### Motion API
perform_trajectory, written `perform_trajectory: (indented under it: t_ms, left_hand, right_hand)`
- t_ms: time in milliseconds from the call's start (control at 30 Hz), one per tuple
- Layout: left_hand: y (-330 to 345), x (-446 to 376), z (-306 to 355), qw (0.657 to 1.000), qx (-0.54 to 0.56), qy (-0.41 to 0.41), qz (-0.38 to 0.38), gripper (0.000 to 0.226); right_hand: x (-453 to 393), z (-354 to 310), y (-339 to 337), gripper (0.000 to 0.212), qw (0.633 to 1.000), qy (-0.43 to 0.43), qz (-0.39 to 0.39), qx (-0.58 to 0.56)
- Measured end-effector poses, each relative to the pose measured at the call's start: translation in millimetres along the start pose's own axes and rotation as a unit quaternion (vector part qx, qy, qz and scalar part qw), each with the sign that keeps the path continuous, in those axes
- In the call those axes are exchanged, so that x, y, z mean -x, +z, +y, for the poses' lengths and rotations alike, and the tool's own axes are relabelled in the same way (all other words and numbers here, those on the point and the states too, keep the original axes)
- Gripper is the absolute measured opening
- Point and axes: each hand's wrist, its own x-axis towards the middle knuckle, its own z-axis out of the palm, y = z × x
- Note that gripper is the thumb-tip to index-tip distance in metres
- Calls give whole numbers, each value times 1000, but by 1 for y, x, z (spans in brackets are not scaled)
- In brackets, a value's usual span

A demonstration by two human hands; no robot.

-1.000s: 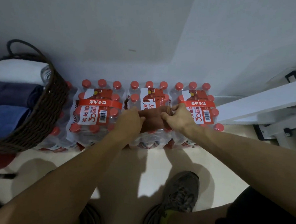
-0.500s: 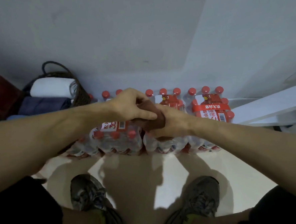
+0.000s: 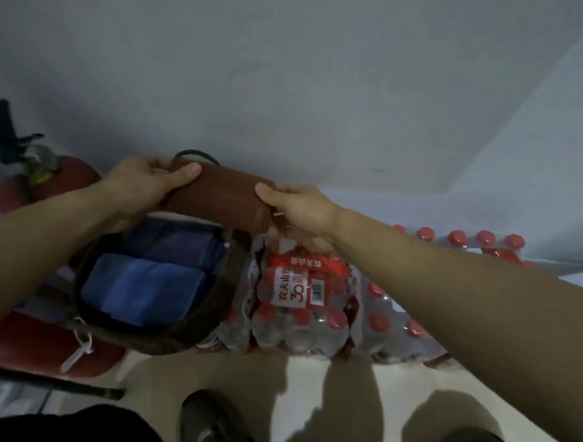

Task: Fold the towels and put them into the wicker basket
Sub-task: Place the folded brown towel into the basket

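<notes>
- A person's dark shoe (image 3: 212,427) stands on the pale floor (image 3: 259,386), nearest the camera, both bare forearms reaching forward over it.
- Shrink-wrapped packs of red-capped water bottles (image 3: 301,298) line the wall; a second ago the brown towel was being rolled on top of them, and it is now lifted clear.
- The wicker basket (image 3: 160,338) sits just left of the packs, already holding a blue towel (image 3: 144,291) and a darker navy towel (image 3: 179,244) side by side (a white one seen earlier is now hidden).
- Above the basket's far rim, the rolled brown towel (image 3: 220,198) is carried leftward: the left hand (image 3: 141,185) wraps one end with thumb over the top, the right hand (image 3: 299,206) clasps the other end.
- A red fire extinguisher (image 3: 52,177) stands beyond, against the grey wall.
- Folding appears finished for this towel; lowering it into the basket's far gap looks like what remains.
</notes>
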Motion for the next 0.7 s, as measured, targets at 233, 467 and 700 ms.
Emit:
perform_trajectory:
  t_ms: [233, 467, 700]
  left_hand:
    - [-20, -59, -40, 970, -179, 46, 157, 50]
    - [-7, -49, -71, 889, -306, 318, 122, 44]
    - [-15, -57, -79, 882, -349, 315, 32, 48]
  right_hand:
    - [-85, -11, 75, 54, 967, -63, 189, 161]
    - [-71, -6, 74, 41, 791, -321, 139, 501]
    - [-72, 0, 66, 44, 799, -275, 71, 531]
